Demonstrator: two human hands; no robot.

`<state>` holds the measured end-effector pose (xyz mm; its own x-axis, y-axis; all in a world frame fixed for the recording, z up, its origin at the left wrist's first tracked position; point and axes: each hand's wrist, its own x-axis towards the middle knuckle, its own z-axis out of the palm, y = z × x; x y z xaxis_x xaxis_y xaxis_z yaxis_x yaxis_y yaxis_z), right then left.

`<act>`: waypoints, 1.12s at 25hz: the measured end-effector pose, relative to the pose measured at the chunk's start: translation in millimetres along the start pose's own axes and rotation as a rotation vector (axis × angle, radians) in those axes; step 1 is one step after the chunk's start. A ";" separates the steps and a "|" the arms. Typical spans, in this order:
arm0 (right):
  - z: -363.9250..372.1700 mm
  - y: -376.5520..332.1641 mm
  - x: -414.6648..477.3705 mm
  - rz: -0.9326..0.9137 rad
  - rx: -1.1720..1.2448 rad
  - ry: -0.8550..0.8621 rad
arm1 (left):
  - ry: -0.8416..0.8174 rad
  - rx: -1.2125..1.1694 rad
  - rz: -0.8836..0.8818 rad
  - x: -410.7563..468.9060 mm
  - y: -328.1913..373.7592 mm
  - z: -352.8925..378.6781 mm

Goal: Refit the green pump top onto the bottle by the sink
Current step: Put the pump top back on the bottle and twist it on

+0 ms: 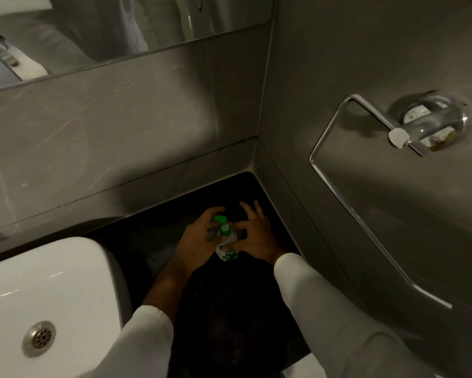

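A small bottle (227,254) with a green and white label stands on the dark counter (229,309) in the corner, right of the sink. The green pump top (221,224) sits at the bottle's neck, its spout pointing up-left. My left hand (199,237) wraps the bottle from the left, fingers curled behind the pump. My right hand (254,231) pinches the collar under the pump with thumb and forefinger, the other fingers spread upward. Whether the pump is screwed tight is not visible.
A white basin (46,296) with a metal drain (39,338) lies at the lower left. Grey tiled walls close the corner behind and to the right. A chrome towel ring (365,170) juts from the right wall. A mirror (93,28) hangs above.
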<state>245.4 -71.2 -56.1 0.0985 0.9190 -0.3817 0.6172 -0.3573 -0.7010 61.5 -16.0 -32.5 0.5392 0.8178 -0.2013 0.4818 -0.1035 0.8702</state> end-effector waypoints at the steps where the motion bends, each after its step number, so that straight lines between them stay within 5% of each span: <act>1: -0.1 1.1 0.5 -0.002 -0.003 0.002 | -0.042 -0.030 0.013 -0.2 0.1 -0.5; 7: 3.7 -1.5 3.7 -0.002 0.027 0.012 | 0.211 -0.009 -0.033 -0.4 1.4 6.4; 16: 1.3 2.4 0.0 -0.019 0.010 0.010 | -0.125 -0.128 -0.052 7.1 -14.0 -0.3; 18: 2.8 3.3 0.6 -0.002 0.012 0.012 | -0.049 -0.153 -0.068 3.7 -9.1 3.1; 22: 7.1 4.3 1.8 0.024 0.064 0.036 | 0.200 0.086 -0.042 0.2 4.7 8.1; 28: 12.3 1.4 1.0 0.000 0.077 0.035 | 0.222 0.498 -0.061 -1.6 19.5 1.9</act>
<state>236.8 -72.8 -64.8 0.1264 0.9237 -0.3618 0.5557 -0.3680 -0.7455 71.4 -20.4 -16.1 0.3670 0.9251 -0.0979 0.8055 -0.2633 0.5309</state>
